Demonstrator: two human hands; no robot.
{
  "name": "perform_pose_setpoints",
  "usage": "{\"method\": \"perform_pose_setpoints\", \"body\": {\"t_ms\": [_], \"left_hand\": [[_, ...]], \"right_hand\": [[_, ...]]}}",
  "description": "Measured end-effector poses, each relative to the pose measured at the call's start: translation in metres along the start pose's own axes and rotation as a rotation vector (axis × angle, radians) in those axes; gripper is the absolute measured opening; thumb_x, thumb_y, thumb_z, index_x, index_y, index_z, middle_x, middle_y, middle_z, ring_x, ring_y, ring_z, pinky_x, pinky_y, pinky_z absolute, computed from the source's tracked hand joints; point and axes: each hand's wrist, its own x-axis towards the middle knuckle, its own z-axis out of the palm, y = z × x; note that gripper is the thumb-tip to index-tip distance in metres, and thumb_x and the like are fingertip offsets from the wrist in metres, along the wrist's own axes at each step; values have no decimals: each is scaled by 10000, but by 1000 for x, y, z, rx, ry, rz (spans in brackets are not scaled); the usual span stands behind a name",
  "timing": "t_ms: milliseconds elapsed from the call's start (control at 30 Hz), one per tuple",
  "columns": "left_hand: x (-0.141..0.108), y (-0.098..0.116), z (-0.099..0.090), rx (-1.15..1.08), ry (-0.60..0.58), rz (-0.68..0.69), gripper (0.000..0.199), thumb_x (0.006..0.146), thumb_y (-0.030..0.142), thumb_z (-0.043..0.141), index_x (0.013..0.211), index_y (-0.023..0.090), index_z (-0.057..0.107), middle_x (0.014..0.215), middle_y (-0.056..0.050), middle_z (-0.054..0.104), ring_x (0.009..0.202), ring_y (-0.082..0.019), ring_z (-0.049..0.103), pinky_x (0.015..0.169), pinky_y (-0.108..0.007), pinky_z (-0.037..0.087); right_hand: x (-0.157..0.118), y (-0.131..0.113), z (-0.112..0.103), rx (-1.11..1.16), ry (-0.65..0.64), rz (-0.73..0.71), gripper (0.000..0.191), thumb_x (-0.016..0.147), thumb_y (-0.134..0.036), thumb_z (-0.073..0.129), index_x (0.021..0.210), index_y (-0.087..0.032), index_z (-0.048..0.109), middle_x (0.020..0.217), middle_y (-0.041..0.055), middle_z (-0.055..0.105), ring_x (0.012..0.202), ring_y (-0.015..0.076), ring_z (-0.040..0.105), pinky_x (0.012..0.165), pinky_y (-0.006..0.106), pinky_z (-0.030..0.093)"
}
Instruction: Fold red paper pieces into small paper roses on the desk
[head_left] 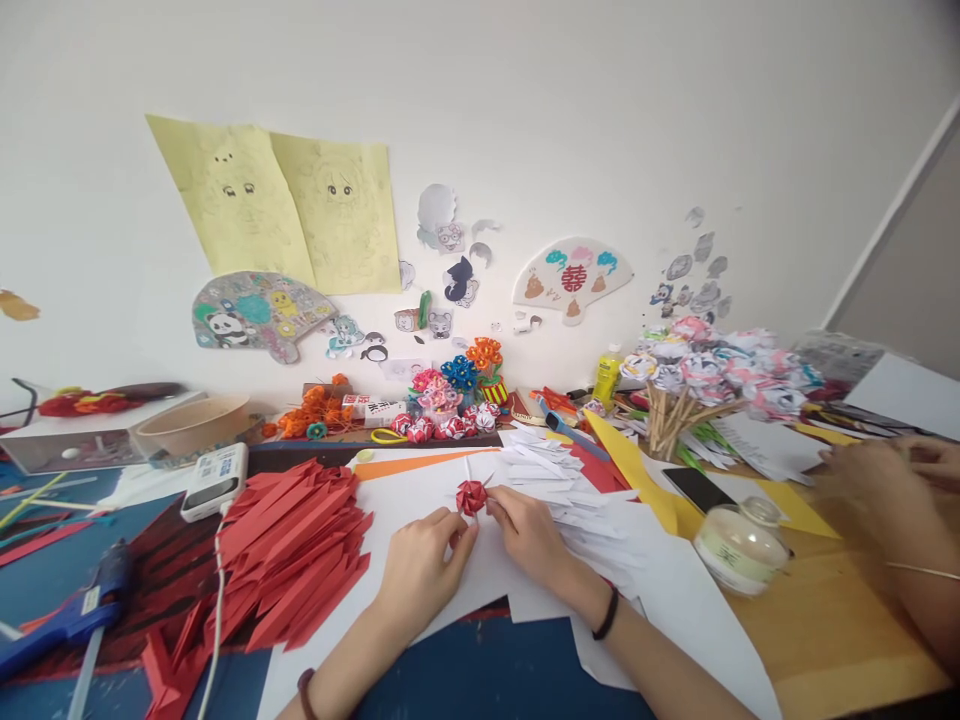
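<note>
A small red folded-paper ball (472,496) with white paper strips sticking out of it is held up over the white paper sheet (420,500). My left hand (421,562) is closed at its lower left, thumb and fingers pinched against it. From the right, my right hand (529,532) pinches its edge between thumb and forefinger. Left of my hands lies a pile of red folded paper strips (300,550). Beyond my right hand, white folded paper strips (551,480) are spread out.
A blue glue gun (97,600) and a white device (216,480) with a cable are at the left. Paper flowers (705,370), a phone (697,487) and a glass jar (742,548) stand or lie at the right. Another person's hands (885,490) are blurred there.
</note>
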Motion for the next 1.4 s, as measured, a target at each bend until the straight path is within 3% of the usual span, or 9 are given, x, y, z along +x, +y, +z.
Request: {"method": "perform_pose_setpoints", "body": {"t_ms": [200, 433, 700, 967, 1100, 1267, 1400], "left_hand": [[-1, -4, -3, 0, 179, 74, 180, 972, 319, 436, 926, 230, 586, 838, 7, 627, 685, -147, 601, 620, -261, 381], [-1, -4, -3, 139, 203, 209, 218, 966, 346, 473, 1156, 242, 496, 1035, -24, 616, 777, -185, 616, 662, -300, 426], [-1, -5, 0, 267, 242, 171, 179, 978, 374, 460, 1043, 225, 533, 950, -16, 615, 715, -187, 596, 645, -316, 407], [-2, -5, 3, 171, 255, 187, 143, 978, 339, 468, 1021, 229, 550, 919, -5, 622, 729, -180, 605, 655, -307, 416], [-2, -6, 2, 168, 305, 248, 134, 977, 312, 484, 1056, 226, 551, 950, -11, 642, 726, -173, 597, 655, -300, 413], [2, -10, -1, 215, 296, 475, 122, 986, 237, 475, 1054, 220, 574, 946, -6, 670, 715, -151, 599, 645, -286, 399], [3, -12, 1, 221, 273, 453, 138, 992, 267, 469, 954, 209, 588, 831, 0, 656, 659, -153, 582, 613, -290, 382]], "right_hand": [[-1, 9, 4, 24, 16, 18, 227, 941, -120, 472, 780, -198, 612, 751, 2, 663, 704, 162, 603, 668, 247, 374], [0, 13, 6, 91, 17, 35, 232, 898, -58, 483, 767, -196, 617, 737, -4, 657, 696, 154, 590, 667, 240, 375], [-2, 10, 4, 151, 46, -85, 257, 896, -46, 425, 742, -182, 580, 718, 16, 607, 691, 156, 555, 677, 256, 397], [-2, 6, 1, 170, 66, -121, 264, 872, -21, 402, 724, -177, 556, 693, 10, 570, 665, 149, 528, 641, 255, 385], [-1, 8, 2, 175, 71, -128, 264, 877, -20, 404, 748, -180, 571, 708, 11, 576, 684, 152, 531, 659, 260, 392], [1, 7, 1, 145, 26, -105, 234, 915, -67, 446, 765, -180, 586, 757, 23, 596, 729, 163, 534, 677, 269, 402], [3, 5, -1, 129, -28, -96, 228, 906, -42, 465, 792, -183, 603, 821, 32, 616, 804, 176, 538, 720, 278, 424]]}}
